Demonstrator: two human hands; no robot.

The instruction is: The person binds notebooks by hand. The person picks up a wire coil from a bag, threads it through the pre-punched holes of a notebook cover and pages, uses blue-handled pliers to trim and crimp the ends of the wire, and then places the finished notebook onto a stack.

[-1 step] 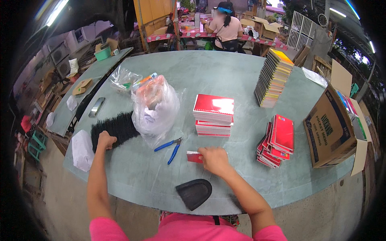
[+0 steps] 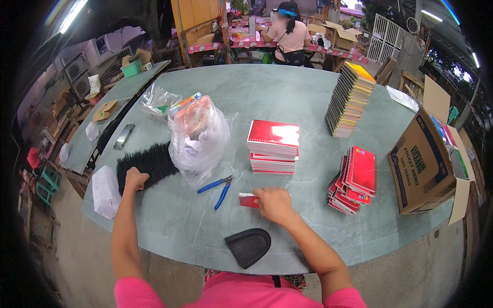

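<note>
At the left, my left hand (image 2: 135,179) is closed at the near edge of a pile of black spiral binding coils (image 2: 154,163); its fingertips pinch at the coils. My right hand (image 2: 275,204) grips a small red notebook (image 2: 248,200) low over the table, covering its right part. Just beyond stands a stack of red-covered notebooks (image 2: 273,134), with punched holes along the top cover's near edge. To the right lies an uneven pile of spiral-bound red notebooks (image 2: 361,172). Blue-handled pliers (image 2: 222,191) rest between my hands.
A black curved holder (image 2: 248,247) lies near the front edge. Around the table are a filled plastic bag (image 2: 199,138), a white wrapped bundle (image 2: 106,192), a metal case (image 2: 124,137), a tall yellow notebook stack (image 2: 351,100) and an open carton (image 2: 422,164). Another person (image 2: 290,36) sits at the back.
</note>
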